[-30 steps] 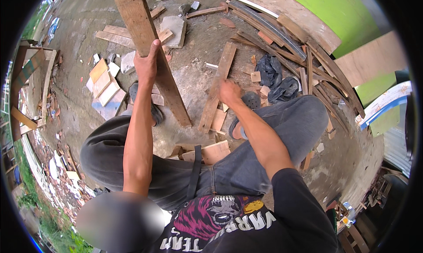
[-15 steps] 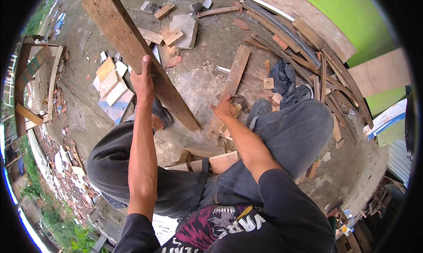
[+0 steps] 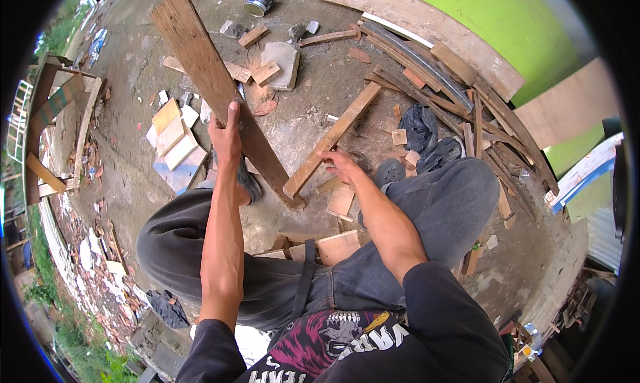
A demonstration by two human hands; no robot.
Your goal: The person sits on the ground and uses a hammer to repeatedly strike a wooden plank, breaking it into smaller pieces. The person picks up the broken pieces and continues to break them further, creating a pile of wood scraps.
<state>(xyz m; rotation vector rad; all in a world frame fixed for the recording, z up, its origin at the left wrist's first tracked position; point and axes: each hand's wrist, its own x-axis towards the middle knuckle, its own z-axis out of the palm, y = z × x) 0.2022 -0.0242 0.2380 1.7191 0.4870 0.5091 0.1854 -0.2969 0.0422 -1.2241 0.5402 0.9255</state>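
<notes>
My left hand (image 3: 227, 140) is closed round the edge of a long, wide brown plank (image 3: 203, 60). The plank slants from the upper left down to the ground between my feet. My right hand (image 3: 341, 166) grips the near side of a narrower wooden board (image 3: 343, 126), fingertips at its edge and partly hidden. This board runs diagonally, its lower end beside the foot of the wide plank. Short wood offcuts (image 3: 341, 200) lie just below my right hand, and more blocks (image 3: 338, 248) are between my thighs.
Thin board pieces (image 3: 180, 146) are stacked at left, near my left foot. Beyond lie a concrete slab (image 3: 280, 63), wood blocks (image 3: 253, 36) and a tin can (image 3: 260, 2). At right are a black plastic bag (image 3: 420, 126) and a pile of long timber strips (image 3: 460, 103) by a green panel (image 3: 513, 43).
The narrow board has turned onto its edge, and its lower end has shifted left toward the wide plank. The wide plank's top has moved slightly right and down in view.
</notes>
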